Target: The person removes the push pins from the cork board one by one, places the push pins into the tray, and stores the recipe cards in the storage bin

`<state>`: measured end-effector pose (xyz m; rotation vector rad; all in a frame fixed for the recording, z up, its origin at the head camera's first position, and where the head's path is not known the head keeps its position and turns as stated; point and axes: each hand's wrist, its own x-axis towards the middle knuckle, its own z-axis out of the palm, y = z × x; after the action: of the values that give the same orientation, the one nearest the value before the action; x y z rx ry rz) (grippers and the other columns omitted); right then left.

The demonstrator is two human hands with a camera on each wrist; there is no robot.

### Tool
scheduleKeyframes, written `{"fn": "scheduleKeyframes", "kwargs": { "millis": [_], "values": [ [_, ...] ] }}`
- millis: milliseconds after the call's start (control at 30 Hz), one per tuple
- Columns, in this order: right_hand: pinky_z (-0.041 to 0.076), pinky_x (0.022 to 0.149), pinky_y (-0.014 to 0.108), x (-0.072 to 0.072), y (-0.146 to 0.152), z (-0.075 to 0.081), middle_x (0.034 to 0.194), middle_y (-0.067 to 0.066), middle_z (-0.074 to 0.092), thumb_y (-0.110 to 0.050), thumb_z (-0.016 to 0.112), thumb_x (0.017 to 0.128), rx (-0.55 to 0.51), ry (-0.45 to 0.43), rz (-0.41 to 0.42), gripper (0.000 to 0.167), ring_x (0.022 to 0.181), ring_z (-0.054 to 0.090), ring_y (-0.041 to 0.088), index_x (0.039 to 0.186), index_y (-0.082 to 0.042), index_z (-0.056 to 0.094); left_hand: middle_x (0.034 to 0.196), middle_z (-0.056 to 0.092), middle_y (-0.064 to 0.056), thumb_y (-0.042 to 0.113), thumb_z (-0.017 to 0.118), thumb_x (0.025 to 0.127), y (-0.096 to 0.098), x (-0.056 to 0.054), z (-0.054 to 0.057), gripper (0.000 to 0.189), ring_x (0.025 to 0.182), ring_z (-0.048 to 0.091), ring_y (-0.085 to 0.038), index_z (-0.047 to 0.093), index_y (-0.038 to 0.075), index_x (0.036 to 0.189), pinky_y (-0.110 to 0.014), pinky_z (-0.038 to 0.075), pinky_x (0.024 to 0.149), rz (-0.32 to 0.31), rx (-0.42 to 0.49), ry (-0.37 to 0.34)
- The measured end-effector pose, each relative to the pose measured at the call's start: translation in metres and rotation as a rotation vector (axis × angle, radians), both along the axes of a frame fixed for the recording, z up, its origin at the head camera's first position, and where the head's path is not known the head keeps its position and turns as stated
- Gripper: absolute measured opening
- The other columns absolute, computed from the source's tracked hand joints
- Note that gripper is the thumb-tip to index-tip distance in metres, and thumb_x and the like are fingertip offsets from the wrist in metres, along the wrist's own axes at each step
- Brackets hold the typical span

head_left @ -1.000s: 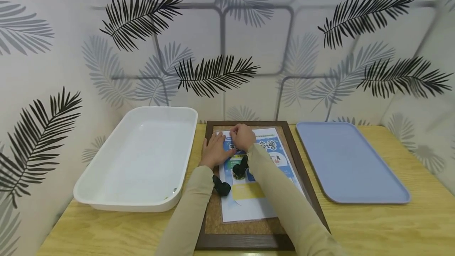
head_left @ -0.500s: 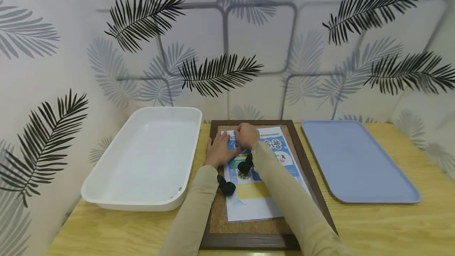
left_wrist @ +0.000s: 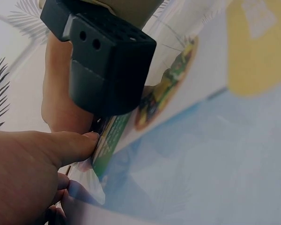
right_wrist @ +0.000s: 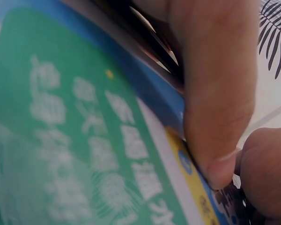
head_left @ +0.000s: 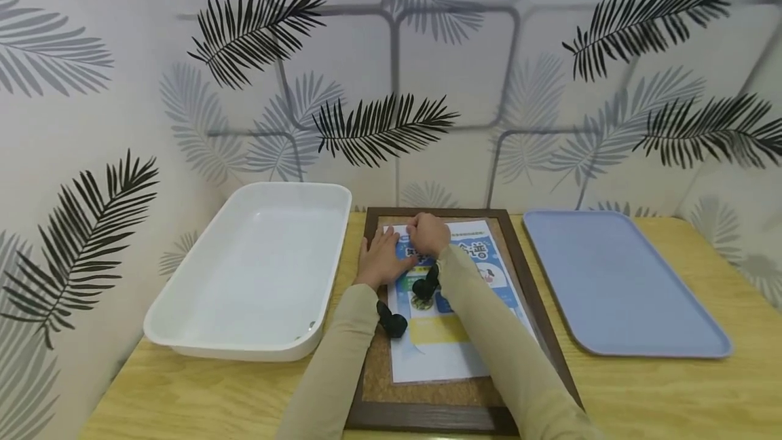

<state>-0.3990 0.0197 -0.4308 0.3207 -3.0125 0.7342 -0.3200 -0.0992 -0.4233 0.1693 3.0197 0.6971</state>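
Note:
A printed poster (head_left: 436, 329) lies on a cork board with a dark brown frame (head_left: 427, 417). My left hand (head_left: 381, 260) rests spread on the poster's upper left part, its thumb pointing right. Beside it, at the poster's top edge, my right hand (head_left: 430, 235) is curled with its knuckles up; what its fingertips hold, if anything, I cannot tell. In the left wrist view the left thumb (left_wrist: 75, 149) touches the poster by its green box. The right wrist view has the left thumb (right_wrist: 220, 108) on the sheet, close to the rounded right hand (right_wrist: 266, 173).
Left of the board stands a deep white tub (head_left: 269, 257) with small specks near its front right corner. A flat blue-grey tray (head_left: 623, 284) lies to the right. Behind the wooden table (head_left: 647, 399) rises a leaf-patterned wall covering (head_left: 452, 73). Black cameras (head_left: 394, 324) sit on both wrists.
The head view has shifted slightly, so everything appears a little further right. Both hands keep their places on the poster, with no clear change in their pose.

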Motion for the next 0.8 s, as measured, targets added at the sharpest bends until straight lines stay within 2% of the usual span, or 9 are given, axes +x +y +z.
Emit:
{"fn": "scheduleKeyframes", "kwargs": {
  "millis": [133,300,600,800],
  "values": [
    [0.051,0.087,0.043,0.0034,-0.0014,0.003,0.103,0.007,0.071,-0.023,0.051,0.098,0.004,-0.022,0.011,0.025,0.095,0.066,0.026,0.106,-0.009,0.07,0.158,0.027,-0.011,0.044,0.06,0.09,-0.0008,0.0016,0.0007,0.069,0.149,0.015,-0.028,0.042,0.005,0.145,-0.054,0.009,0.119,0.009,-0.007,-0.002],
    [0.052,0.085,0.043,0.0051,0.0002,0.0082,0.102,0.007,0.071,-0.022,0.05,0.098,0.014,-0.008,0.009,0.025,0.094,0.066,0.026,0.106,-0.008,0.07,0.157,0.029,-0.012,0.044,0.06,0.089,0.0014,-0.0003,0.0019,0.069,0.149,0.016,-0.029,0.043,0.005,0.144,-0.055,0.009,0.118,0.002,0.019,0.017],
    [0.052,0.085,0.044,0.0028,-0.0001,0.0048,0.098,0.007,0.071,-0.022,0.05,0.098,0.023,-0.001,-0.001,0.024,0.093,0.066,0.027,0.101,-0.009,0.07,0.158,0.027,-0.012,0.044,0.06,0.09,0.0006,0.0003,0.0021,0.069,0.149,0.015,-0.029,0.043,0.005,0.144,-0.054,0.009,0.119,0.009,0.019,0.01],
    [0.051,0.088,0.045,0.0032,-0.0003,0.0051,0.103,0.005,0.071,-0.023,0.049,0.098,0.039,-0.011,-0.002,0.025,0.098,0.065,0.026,0.104,-0.01,0.07,0.158,0.028,-0.012,0.044,0.06,0.09,0.0012,-0.0029,-0.0014,0.069,0.149,0.015,-0.029,0.043,0.005,0.144,-0.054,0.008,0.119,0.009,0.02,0.013]
  ]
}}
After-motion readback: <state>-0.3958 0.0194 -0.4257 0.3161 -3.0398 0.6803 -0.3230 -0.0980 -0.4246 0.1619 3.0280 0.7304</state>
